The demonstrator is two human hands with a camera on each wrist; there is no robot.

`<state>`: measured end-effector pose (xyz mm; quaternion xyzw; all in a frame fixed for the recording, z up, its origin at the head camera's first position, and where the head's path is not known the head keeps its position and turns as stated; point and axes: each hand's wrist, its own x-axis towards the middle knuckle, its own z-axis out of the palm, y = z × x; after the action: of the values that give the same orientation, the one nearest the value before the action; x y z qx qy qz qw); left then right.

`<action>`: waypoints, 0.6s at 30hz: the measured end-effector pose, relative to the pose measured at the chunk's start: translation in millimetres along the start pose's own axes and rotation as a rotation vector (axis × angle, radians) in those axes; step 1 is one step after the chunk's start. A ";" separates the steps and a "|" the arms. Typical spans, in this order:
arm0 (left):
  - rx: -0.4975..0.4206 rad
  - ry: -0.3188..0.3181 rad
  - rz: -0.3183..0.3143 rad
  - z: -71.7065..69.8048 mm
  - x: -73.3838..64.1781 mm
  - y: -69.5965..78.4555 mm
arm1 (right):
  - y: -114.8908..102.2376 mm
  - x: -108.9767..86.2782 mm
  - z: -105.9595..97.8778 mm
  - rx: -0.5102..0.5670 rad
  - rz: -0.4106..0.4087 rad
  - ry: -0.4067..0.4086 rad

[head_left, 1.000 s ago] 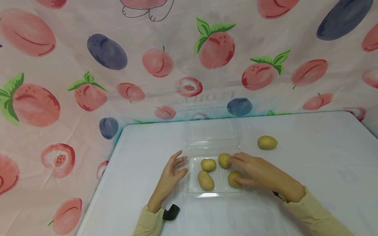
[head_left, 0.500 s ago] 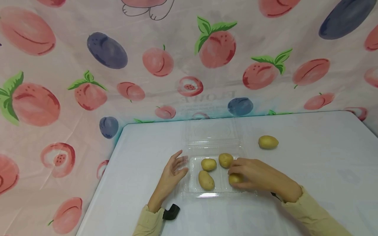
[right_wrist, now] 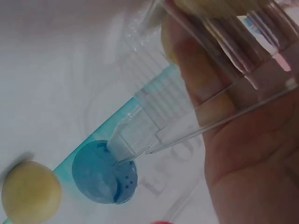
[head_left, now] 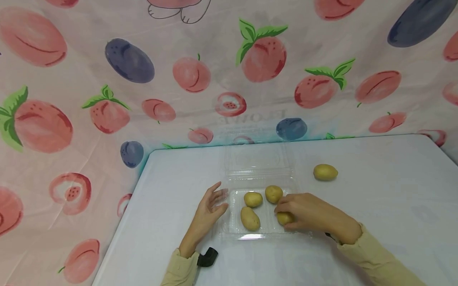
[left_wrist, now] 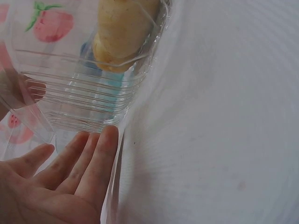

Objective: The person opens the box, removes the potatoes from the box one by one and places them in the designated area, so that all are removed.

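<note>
The fingers (head_left: 283, 207) of the right hand (head_left: 307, 210) are curled over a yellow potato (head_left: 285, 218), pinching it with the thumb on its near side. That potato sits at four o'clock inside the base of a clear plastic clamshell container (head_left: 267, 228). At nine o'clock outside the container, the left hand (head_left: 208, 212) has its fingers loosely extended, slightly spread, the tips at the ridged side wall; whether they press on it I cannot tell. Around the base lie three more potatoes: a round potato (head_left: 274, 194) at one o'clock, a small potato (head_left: 253, 199) at eleven and an oblong potato (head_left: 250, 219) at eight. The open lid (head_left: 257, 159) extends toward twelve. A loose potato (head_left: 325, 172) rests on the white worktop (head_left: 379, 178) at two o'clock, well apart from the container. Beyond, at twelve, hangs a fruit-print cloth (head_left: 164, 59).
</note>
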<state>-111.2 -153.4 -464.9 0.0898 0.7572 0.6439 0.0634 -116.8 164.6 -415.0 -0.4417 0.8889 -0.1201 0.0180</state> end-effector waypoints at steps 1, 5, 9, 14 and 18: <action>0.000 0.000 0.001 -0.2 -0.1 -0.3 | -0.3 0.4 0.2 0.001 0.001 -0.003; 0.001 0.001 0.004 -0.6 -0.3 -0.9 | -0.7 1.4 0.8 -0.004 -0.003 -0.001; -0.010 0.004 0.008 -0.1 -1.3 -0.2 | -0.3 1.4 1.6 -0.005 -0.016 0.003; -0.011 0.005 0.015 0.3 -1.4 -0.7 | -0.3 0.6 1.9 0.000 -0.025 0.008; 0.005 0.007 0.007 0.5 -1.4 0.3 | 0.0 0.2 2.3 -0.001 -0.032 0.016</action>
<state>-109.7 -153.2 -464.7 0.0901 0.7587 0.6425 0.0583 -116.6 164.0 -417.2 -0.4550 0.8819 -0.1233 0.0088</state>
